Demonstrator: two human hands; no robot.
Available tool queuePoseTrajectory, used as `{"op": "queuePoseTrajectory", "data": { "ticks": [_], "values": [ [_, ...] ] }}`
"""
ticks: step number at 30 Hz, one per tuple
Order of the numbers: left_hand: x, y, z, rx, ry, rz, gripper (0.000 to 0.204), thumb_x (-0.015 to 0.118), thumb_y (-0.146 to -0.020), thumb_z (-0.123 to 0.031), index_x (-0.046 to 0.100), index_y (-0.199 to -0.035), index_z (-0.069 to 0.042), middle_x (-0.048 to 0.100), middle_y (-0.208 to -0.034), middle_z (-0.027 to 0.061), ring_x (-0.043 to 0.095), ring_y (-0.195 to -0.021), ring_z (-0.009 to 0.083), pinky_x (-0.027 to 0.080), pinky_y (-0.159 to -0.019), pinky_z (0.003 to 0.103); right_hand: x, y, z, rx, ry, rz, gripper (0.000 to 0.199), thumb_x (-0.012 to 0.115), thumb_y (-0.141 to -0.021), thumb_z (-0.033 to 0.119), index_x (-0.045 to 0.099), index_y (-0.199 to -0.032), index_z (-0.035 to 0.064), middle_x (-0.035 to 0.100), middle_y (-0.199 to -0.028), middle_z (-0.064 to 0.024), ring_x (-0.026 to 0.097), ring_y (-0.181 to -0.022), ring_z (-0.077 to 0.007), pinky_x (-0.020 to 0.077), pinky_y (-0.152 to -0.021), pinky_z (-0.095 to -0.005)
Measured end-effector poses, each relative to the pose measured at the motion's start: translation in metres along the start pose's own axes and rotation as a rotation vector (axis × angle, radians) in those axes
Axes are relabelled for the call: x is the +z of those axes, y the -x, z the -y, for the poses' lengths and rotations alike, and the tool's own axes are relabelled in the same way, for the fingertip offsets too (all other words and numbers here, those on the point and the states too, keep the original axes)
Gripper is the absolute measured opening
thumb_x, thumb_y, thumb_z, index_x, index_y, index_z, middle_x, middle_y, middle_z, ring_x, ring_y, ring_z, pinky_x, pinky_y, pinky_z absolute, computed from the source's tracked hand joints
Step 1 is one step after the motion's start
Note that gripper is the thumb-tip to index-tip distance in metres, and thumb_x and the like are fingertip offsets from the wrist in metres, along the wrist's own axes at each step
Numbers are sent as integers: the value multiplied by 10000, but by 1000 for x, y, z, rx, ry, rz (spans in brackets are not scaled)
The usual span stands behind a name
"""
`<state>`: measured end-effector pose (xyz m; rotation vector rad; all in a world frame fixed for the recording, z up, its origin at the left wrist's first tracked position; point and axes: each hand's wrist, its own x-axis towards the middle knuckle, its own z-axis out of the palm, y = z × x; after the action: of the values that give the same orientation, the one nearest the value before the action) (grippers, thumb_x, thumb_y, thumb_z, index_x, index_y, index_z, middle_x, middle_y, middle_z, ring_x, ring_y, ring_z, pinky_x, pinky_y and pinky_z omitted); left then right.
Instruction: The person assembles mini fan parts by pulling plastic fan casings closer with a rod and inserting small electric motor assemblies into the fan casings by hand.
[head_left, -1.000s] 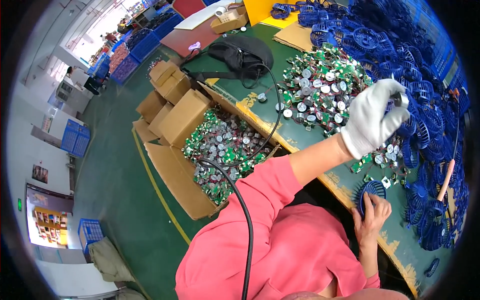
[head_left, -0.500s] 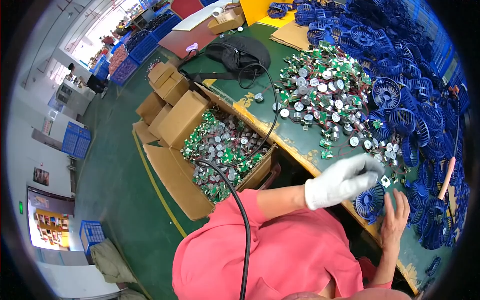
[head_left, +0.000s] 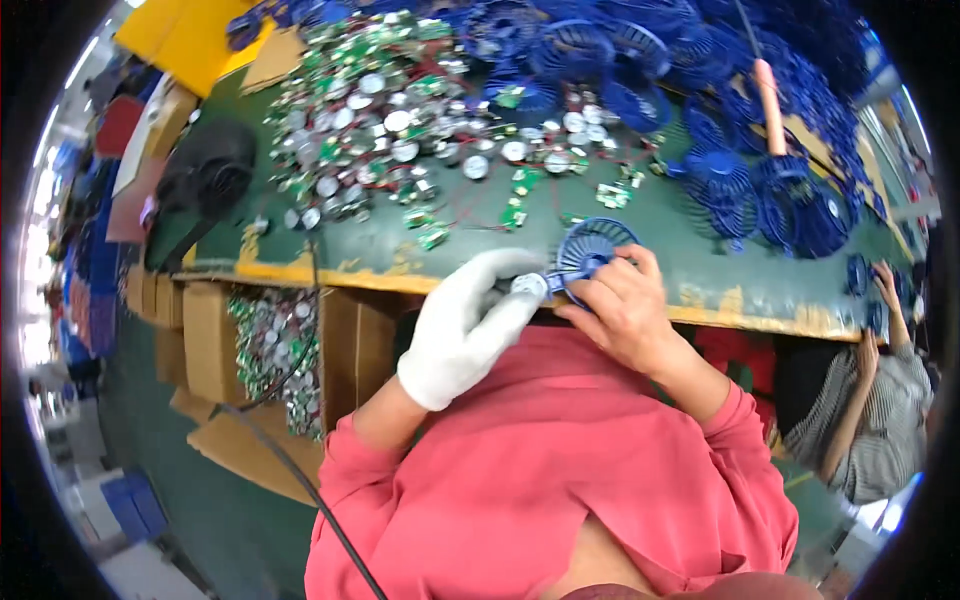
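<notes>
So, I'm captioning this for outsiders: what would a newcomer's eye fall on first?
Probably the tangle of blue slatted parts along the back and right of the green bench, then the pile of silver discs and green circuit boards left of centre. At the front edge, the white-gloved left hand holds a round silvery piece close to a round blue cage in the bare right hand.

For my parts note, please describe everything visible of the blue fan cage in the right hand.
The blue fan cage is round, apparently plastic, with thin radiating ribs inside a rim. The bare right hand grips its lower right side, near the green table's edge. A stub points toward the gloved left hand; contact there is unclear.
</notes>
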<state>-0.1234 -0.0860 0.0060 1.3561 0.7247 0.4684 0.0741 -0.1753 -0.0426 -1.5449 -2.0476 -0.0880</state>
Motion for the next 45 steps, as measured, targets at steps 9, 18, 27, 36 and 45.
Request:
{"op": "queuePoseTrajectory", "data": {
  "ticks": [9, 18, 27, 36, 45],
  "values": [
    [27, -9, 9, 24, -68, 52, 457, 625, -865, -115, 454, -1274, -2, 633, -963, 83, 600, -769, 88, 500, -674, 239, -23, -4, 11, -29, -218, -71, 585, 757, -703, 299, 578, -1204, 56, 603, -946, -76, 553, -807, -258, 425, -736, -377],
    [41, -14, 13, 489, -1030, -80, 596, 753, -715, -266, 508, -1229, -86, 516, -1162, 147, 580, -960, 330, 501, -722, 400, -36, -3, -8, 81, -49, -108, 336, 700, -704, 96, 611, -1027, 72, 563, -790, -31, 545, -724, -216, 399, -668, -351],
    [35, -32, 31, 598, -1122, 24, 322, 713, -727, -144, 633, -1037, -111, 604, -969, 118, 599, -868, 316, 485, -727, 384, -38, -3, -24, 122, 127, 297, 224, 720, -700, 199, 594, -857, 101, 586, -792, -58, 580, -800, -247, 396, -693, -378],
    [44, -55, 28, 730, -1124, 194, 378, 727, -706, -165, 634, -1072, -139, 594, -1003, 76, 583, -867, 284, 475, -736, 385, -41, 26, -20, 279, 49, 226, 225, 677, -768, 221, 564, -827, 36, 595, -817, -118, 591, -778, -306, 485, -622, -407],
    [72, -85, 28, 773, -1102, 266, 349, 732, -708, -159, 651, -1047, -143, 605, -968, 65, 587, -823, 269, 478, -707, 355, -58, 44, -54, 217, 59, 205, 152, 635, -767, 185, 592, -804, 45, 595, -816, -101, 612, -757, -273, 509, -598, -371]
  ]
}}
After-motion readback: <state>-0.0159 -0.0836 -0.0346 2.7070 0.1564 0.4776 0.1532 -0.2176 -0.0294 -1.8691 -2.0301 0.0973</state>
